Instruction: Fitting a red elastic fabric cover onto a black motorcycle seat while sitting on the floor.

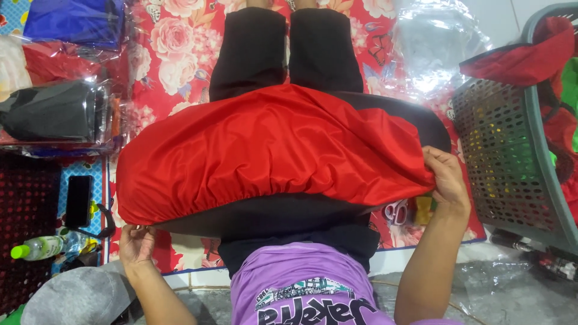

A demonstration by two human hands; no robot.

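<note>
Looking down over a purple shirt [301, 289] with dark print. Seated person, legs out across a floral mat [174, 48].

Left hand [137, 242]: fingers curled shut, pinching the lower left edge of the red cover [271, 150]. Right hand [447, 177]: closed, gripping the cover's right edge, cloth bunched under the fingers.

Cover lies across the lap, stretched between both hands. Smooth, slightly glossy red fabric, broad oval shape, hem gathered with fine puckers along the near edge as if elasticated. It is drawn over a black pad [271, 213], which shows as a dark curved band below the hem and again at the far right edge. Soft creases run across the red surface; no print on it.

Just beside the right hand, on the mat: scissors [394, 212] with pale handles and something yellow, partly hidden.

Left of the lap, near edge: grey cap [78, 295], plastic bottle [39, 247] with green lid lying on its side, dark phone [78, 200] on a patterned blue surface.

Right: grey plastic basket [512, 162], perforated wall, holding red and green cloth.

Beyond the cover: legs in black trousers [289, 48]. Mat is red with large pale roses and butterflies. Far left corner: stacked clear plastic bags [60, 72], crinkled and shiny, with black, red and blue folded cloth inside. Far right: an empty-looking clear bag [433, 48], glare on it.
</note>
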